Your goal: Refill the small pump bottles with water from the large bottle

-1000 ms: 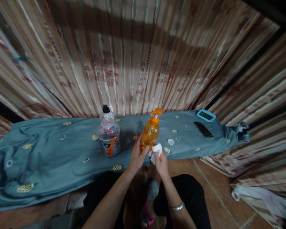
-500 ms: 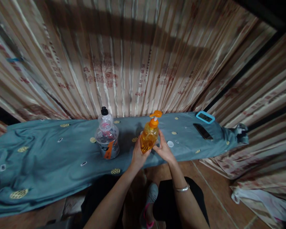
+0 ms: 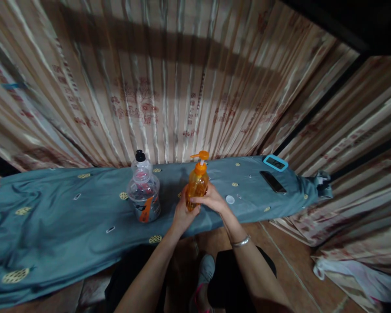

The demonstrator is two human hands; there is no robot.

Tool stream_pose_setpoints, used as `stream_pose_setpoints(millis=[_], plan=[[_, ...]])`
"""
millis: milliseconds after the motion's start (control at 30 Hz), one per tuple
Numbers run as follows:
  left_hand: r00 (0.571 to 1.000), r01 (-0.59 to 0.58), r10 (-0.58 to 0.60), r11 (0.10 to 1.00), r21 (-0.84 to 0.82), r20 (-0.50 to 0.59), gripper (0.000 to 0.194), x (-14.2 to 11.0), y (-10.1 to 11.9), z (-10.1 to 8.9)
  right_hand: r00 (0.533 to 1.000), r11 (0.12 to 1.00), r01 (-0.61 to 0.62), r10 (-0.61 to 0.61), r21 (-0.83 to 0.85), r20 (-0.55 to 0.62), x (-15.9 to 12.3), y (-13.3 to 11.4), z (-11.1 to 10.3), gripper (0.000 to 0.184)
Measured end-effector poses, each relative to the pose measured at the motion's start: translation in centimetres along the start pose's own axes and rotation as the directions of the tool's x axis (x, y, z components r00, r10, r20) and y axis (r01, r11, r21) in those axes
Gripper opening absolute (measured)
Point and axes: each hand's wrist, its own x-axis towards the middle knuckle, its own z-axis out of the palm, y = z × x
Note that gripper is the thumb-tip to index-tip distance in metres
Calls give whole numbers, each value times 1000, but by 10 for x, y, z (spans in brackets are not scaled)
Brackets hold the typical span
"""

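Observation:
Between my hands is an amber see-through pump bottle point(image 3: 197, 181) with an orange pump head, held nearly upright above the cloth-covered surface. The spout of the pump points left. My left hand point(image 3: 184, 214) is wrapped round the lower left side of the bottle. My right hand point(image 3: 213, 199) grips its right side, with the thumb across the front. The undersides of both hands' grips are partly hidden. To the left stands a large clear plastic bottle point(image 3: 144, 191) with a black cap and an orange and black label, apart from my hands.
A small white round lid point(image 3: 230, 199) lies right of my hands. Farther right are a dark phone point(image 3: 273, 181) and a blue-framed digital clock point(image 3: 275, 163). A teal patterned cloth point(image 3: 94, 204) covers the long surface; a pleated curtain point(image 3: 169, 78) hangs right behind it.
My right hand has moved onto the pump bottle, its thumb now across the front. The bottle has turned, so its spout points more squarely left, and it stands straighter. The view has shifted slightly.

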Motion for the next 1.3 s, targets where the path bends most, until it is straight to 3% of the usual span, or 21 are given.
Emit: stream_pose_setpoints(millis=[167,367,533,667,833,933,1000,1100,1300], plan=[[1000,-12,12,1000,-6,-14,81,3,1,5,996,999,14,-17,-38,-87,-3,-13,-3,38],[999,48,-48,999,-3,-17,76,1,-7,10,954,999,-4,-10,-48,-300,13,-27,-43,38],[997,73,-74,997,-18,-22,81,-4,-19,13,824,992,-91,28,-83,-566,49,-14,-80,43],[998,61,-61,998,-13,-8,78,-6,-22,14,708,976,-191,66,-101,-703,74,5,-99,44],[999,39,-39,999,-1,12,77,-7,-25,14,581,946,-300,79,-123,-810,96,26,-108,45],[999,31,-31,999,5,24,78,-7,-25,15,528,934,-330,59,-140,-847,108,37,-106,46],[999,33,-33,999,3,30,78,-8,-25,15,516,933,-325,37,-156,-856,114,43,-104,46],[999,37,-37,999,6,34,78,-9,-25,16,537,941,-290,7,-177,-843,116,52,-103,47],[999,30,-31,999,17,31,77,-12,-25,14,676,970,-181,2,-163,-737,92,85,-98,46]])
